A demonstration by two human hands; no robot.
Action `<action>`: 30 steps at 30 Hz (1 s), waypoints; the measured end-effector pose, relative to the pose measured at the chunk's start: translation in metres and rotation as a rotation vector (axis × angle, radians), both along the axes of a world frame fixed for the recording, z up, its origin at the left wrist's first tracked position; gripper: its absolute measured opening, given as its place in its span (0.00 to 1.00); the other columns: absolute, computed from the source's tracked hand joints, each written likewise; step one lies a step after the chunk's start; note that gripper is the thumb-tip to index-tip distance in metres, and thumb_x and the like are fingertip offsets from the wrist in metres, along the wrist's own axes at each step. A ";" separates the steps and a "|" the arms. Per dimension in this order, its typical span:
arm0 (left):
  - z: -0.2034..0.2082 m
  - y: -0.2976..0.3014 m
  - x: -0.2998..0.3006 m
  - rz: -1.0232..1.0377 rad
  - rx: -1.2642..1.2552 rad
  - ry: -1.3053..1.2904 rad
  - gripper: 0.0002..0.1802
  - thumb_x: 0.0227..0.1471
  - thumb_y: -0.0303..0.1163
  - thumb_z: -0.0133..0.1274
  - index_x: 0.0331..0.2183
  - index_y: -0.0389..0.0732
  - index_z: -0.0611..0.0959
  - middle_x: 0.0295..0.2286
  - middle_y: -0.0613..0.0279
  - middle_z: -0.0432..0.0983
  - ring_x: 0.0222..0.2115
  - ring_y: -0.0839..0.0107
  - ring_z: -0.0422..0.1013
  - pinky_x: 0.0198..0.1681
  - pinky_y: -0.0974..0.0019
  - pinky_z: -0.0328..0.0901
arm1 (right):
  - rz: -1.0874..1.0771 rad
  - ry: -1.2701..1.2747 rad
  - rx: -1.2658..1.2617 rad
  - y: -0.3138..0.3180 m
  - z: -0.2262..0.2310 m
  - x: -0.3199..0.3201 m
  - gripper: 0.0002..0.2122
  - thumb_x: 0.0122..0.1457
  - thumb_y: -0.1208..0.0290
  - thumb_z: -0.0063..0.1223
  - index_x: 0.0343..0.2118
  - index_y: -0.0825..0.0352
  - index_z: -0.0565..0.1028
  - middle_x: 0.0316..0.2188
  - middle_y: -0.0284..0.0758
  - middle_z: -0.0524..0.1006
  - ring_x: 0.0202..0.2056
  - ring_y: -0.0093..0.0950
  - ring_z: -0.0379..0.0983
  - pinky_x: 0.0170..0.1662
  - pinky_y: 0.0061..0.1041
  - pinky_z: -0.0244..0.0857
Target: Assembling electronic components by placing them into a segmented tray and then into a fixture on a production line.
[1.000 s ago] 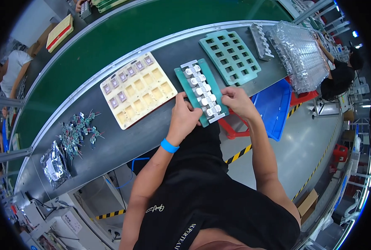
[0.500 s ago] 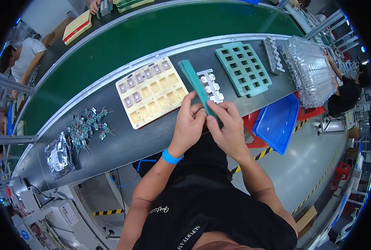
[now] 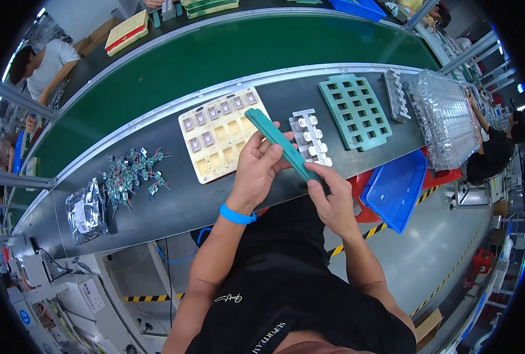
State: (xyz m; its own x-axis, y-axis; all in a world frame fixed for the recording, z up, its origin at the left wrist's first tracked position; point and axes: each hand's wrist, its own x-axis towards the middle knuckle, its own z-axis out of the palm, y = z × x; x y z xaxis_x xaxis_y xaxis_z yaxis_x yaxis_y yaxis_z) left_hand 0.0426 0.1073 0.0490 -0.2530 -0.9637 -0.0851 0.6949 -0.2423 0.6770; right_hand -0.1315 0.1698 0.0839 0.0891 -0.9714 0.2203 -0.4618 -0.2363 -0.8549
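A long green strip, like a narrow slab, is held slantwise above the table's near edge. My left hand grips it around the middle, thumb on top and fingers underneath. At the lower right end, the thumb and fingers of my right hand pinch it. Just behind the strip lies a metal rack with several small white pieces along it. To the left sits a cream tray with rows of pockets, some filled with small pinkish-brown square parts. My left hand covers the tray's lower right corner.
Right of the rack lie a green tray with square holes, another metal rack and stacked clear plastic trays. Wired green circuit boards and a silver bag lie left. A blue bin stands below the edge. Behind runs a green conveyor.
The green strip has turned from steep to flatter, its broad side now showing. My left hand has slid up toward its middle, while my right hand stays at the lower end. The view has shifted slightly.
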 end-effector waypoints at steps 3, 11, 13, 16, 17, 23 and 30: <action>-0.003 -0.001 0.005 -0.049 -0.017 -0.024 0.27 0.61 0.29 0.53 0.59 0.35 0.65 0.49 0.49 0.74 0.48 0.59 0.74 0.47 0.56 0.73 | -0.015 -0.104 0.111 0.003 -0.004 -0.004 0.12 0.61 0.78 0.52 0.47 0.70 0.76 0.36 0.40 0.79 0.33 0.28 0.76 0.38 0.25 0.69; 0.007 0.001 -0.005 -0.082 0.023 -0.144 0.23 0.60 0.28 0.54 0.54 0.32 0.69 0.47 0.49 0.76 0.42 0.66 0.77 0.39 0.68 0.77 | -0.057 -0.149 0.132 0.002 -0.017 -0.010 0.11 0.65 0.76 0.48 0.48 0.69 0.76 0.33 0.36 0.78 0.29 0.22 0.73 0.34 0.21 0.67; 0.007 0.001 -0.006 -0.079 0.030 -0.162 0.23 0.59 0.28 0.54 0.54 0.32 0.69 0.46 0.48 0.76 0.41 0.66 0.78 0.39 0.68 0.77 | -0.063 -0.164 0.146 0.003 -0.019 -0.010 0.11 0.65 0.76 0.47 0.49 0.68 0.76 0.31 0.35 0.78 0.28 0.21 0.73 0.33 0.21 0.67; 0.009 -0.001 -0.008 -0.084 0.034 -0.195 0.23 0.59 0.28 0.55 0.53 0.31 0.70 0.45 0.48 0.77 0.40 0.67 0.78 0.39 0.69 0.76 | -0.081 -0.189 0.141 0.002 -0.019 -0.010 0.12 0.66 0.76 0.46 0.49 0.68 0.76 0.27 0.33 0.77 0.27 0.19 0.72 0.32 0.20 0.66; 0.010 -0.001 -0.009 -0.085 0.032 -0.211 0.22 0.59 0.27 0.55 0.53 0.31 0.70 0.44 0.49 0.78 0.40 0.67 0.78 0.39 0.69 0.76 | -0.090 -0.178 0.152 0.002 -0.018 -0.010 0.12 0.66 0.76 0.45 0.49 0.68 0.76 0.26 0.33 0.76 0.27 0.19 0.72 0.31 0.19 0.66; 0.016 0.002 -0.014 -0.142 0.019 -0.270 0.23 0.58 0.29 0.56 0.52 0.30 0.71 0.42 0.50 0.79 0.40 0.69 0.78 0.40 0.70 0.75 | -0.120 -0.180 0.159 0.002 -0.014 -0.004 0.11 0.67 0.75 0.45 0.49 0.67 0.76 0.25 0.33 0.76 0.26 0.19 0.72 0.30 0.19 0.66; 0.019 0.004 -0.020 -0.037 0.019 -0.252 0.21 0.58 0.28 0.56 0.51 0.31 0.71 0.43 0.50 0.78 0.41 0.67 0.77 0.41 0.67 0.74 | -0.141 -0.042 0.081 0.005 -0.001 -0.003 0.11 0.66 0.74 0.47 0.49 0.67 0.76 0.30 0.37 0.78 0.27 0.23 0.75 0.32 0.22 0.68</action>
State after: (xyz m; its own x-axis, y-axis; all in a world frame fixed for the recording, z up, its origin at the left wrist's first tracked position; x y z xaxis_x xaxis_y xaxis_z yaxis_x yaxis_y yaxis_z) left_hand 0.0230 0.1114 0.0681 -0.2571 -0.9517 -0.1676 0.4951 -0.2786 0.8229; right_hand -0.1349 0.1744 0.0833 -0.0569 -0.9884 0.1411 -0.4489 -0.1009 -0.8879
